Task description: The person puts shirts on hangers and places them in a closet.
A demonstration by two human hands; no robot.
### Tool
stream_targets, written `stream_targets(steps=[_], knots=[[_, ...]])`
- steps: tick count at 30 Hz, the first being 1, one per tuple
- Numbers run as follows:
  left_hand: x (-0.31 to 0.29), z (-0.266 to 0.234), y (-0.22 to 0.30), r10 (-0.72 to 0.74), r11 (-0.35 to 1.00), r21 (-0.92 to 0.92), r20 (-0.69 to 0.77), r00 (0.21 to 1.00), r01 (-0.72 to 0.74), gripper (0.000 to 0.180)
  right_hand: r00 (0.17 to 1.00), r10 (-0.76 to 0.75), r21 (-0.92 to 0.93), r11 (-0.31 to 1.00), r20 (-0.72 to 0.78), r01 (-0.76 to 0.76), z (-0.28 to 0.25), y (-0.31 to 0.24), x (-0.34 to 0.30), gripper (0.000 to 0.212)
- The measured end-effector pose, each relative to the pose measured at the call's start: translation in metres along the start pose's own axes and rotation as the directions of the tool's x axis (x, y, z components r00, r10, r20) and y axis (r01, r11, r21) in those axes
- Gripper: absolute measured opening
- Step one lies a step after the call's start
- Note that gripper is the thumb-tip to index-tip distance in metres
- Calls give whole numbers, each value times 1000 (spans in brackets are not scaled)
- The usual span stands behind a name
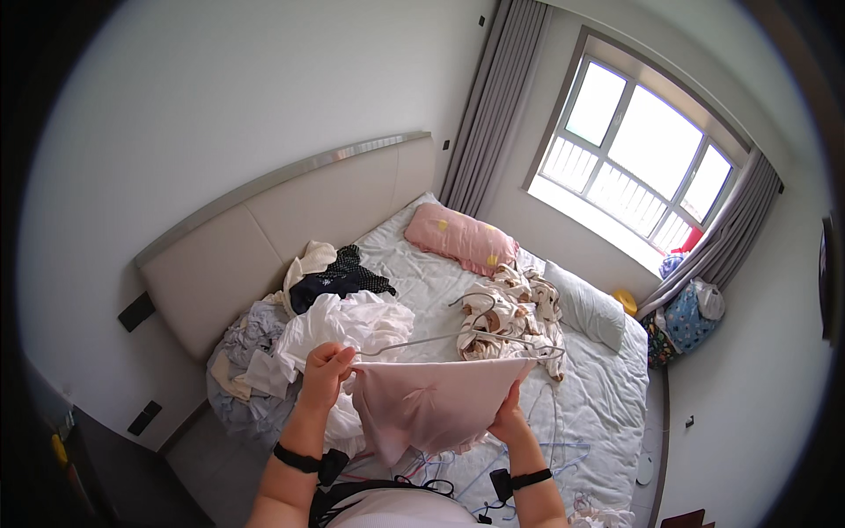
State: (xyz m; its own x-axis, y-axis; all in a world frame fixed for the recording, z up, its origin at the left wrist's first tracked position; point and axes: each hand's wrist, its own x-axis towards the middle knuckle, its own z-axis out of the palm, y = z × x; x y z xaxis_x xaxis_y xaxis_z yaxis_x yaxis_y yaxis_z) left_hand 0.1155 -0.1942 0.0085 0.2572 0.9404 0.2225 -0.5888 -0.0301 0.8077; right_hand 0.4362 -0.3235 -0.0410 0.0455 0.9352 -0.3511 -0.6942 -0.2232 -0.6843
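A pale pink garment with a small bow [421, 393] is stretched between my hands above the bed; its exact kind I cannot make out. My left hand [327, 374] is closed on its upper left corner, beside one end of a grey wire hanger [407, 343]. My right hand [509, 421] pinches the garment's right side. The hanger lies along the garment's top edge, its hook pointing away from me and its right end beyond the cloth. Whether the left fingers also grip the hanger is hidden.
Piled clothes, including white cloth [352, 321], cover the bed's left side. Patterned brown-and-white fabric [506, 317] lies beyond the hanger, near a pink pillow [462, 238] and a pale pillow [585, 304]. Several loose hangers [563, 453] lie close to me. A headboard [299, 207] stands at the far left.
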Motion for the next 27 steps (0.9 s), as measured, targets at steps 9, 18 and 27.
stream_targets(steps=[9,18,27], knots=[[1,-3,-19,-3,995,-103,-57,998,-2,31,929,-358,-242,913,-91,328,12,17,-3,29],[-16,10,-58,-142,977,-169,-42,989,134,34,783,-571,-782,360,246,508,105,4,-13,21],[-15,5,-31,-109,990,-92,-54,993,104,32,860,-506,-794,546,-59,267,74,-54,-15,31]])
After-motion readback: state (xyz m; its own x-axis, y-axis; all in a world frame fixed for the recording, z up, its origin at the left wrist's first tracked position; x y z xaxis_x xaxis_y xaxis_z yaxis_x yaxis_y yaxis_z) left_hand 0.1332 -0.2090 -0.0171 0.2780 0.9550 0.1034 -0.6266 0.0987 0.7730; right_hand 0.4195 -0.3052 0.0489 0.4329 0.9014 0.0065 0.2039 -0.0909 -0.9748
